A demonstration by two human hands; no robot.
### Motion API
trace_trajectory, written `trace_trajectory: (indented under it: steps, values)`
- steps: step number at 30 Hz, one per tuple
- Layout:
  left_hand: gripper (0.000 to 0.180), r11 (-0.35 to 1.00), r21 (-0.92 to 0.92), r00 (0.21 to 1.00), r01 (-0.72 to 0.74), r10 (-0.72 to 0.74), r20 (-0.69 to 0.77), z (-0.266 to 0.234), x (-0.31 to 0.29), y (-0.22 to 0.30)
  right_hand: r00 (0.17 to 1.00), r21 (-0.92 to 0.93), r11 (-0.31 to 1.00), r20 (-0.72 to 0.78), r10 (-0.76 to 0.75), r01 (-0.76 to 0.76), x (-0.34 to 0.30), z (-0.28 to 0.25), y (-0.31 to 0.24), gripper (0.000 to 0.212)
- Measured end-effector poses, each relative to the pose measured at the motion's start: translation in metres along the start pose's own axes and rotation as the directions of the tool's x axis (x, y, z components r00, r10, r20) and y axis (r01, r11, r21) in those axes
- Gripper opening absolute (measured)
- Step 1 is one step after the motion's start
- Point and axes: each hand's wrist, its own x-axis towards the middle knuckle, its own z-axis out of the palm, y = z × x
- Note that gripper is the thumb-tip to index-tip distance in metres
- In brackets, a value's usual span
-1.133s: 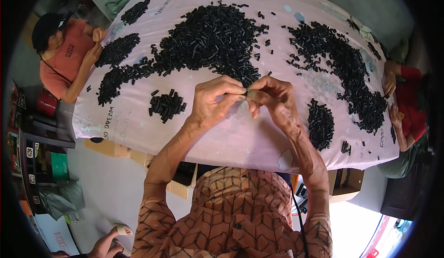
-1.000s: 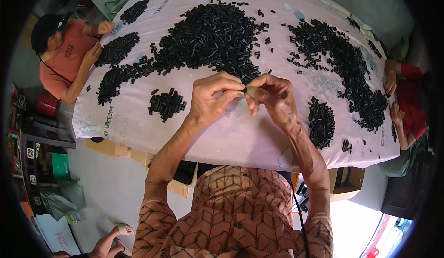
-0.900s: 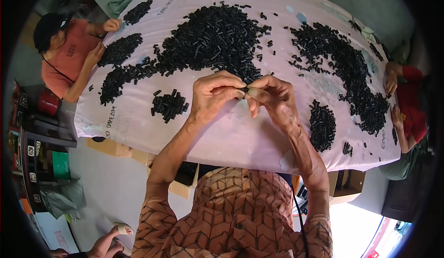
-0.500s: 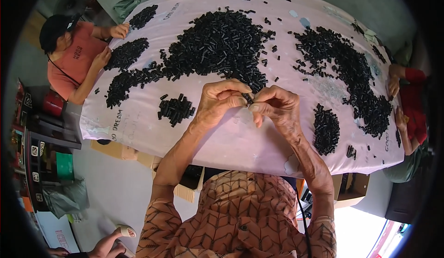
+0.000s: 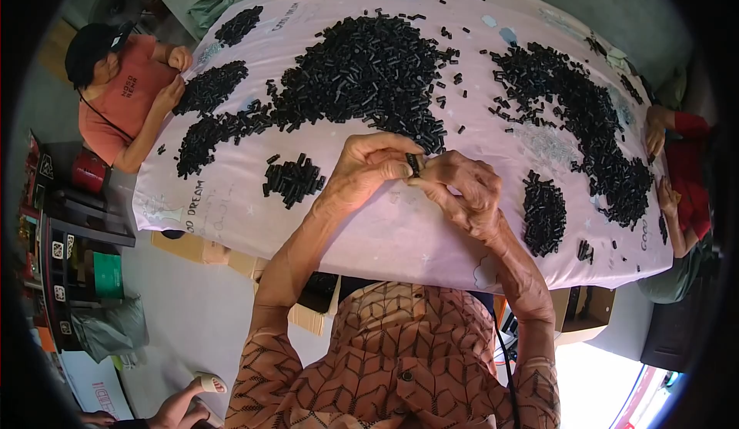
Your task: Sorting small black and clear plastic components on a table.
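Observation:
A small black cylindrical piece is held upright above the near middle of the table. My left hand pinches it between thumb and fingers. From the other side my right hand has its fingertips closed against the same piece; anything smaller between them is hidden. Just beyond my hands lies the tip of a big heap of similar black pieces. A small pile of them sits left of my left forearm. To the right of my right hand is another pile.
A pale pink cloth covers the table. One person in an orange shirt works at the left by more piles. At the right, another person's hands are beside a long heap. Cardboard boxes stand under the near edge.
My right hand has turned over, its knuckles now more to the front, with fingertips still at the piece. The black piece stands more upright. The person at left drew one hand back.

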Motion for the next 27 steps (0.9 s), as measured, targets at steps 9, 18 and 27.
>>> trace_trajectory:
  steps: [9,18,27]
  values:
    - [0.038,0.993,-0.074,0.994,0.090,-0.084,0.076,0.005,0.003,0.007,0.976,0.087,0.973,0.060,0.208,-0.213,0.003,-0.003,-0.009,0.030]
    - [0.041,0.990,-0.051,0.980,0.129,-0.119,0.157,0.002,0.004,0.005,0.983,0.004,0.987,0.093,0.157,-0.158,0.007,-0.006,-0.008,0.050]
    - [0.044,0.961,-0.207,0.967,0.184,-0.139,0.214,0.000,0.003,0.000,0.996,0.002,0.998,0.071,0.056,-0.057,0.008,-0.001,-0.009,0.047]
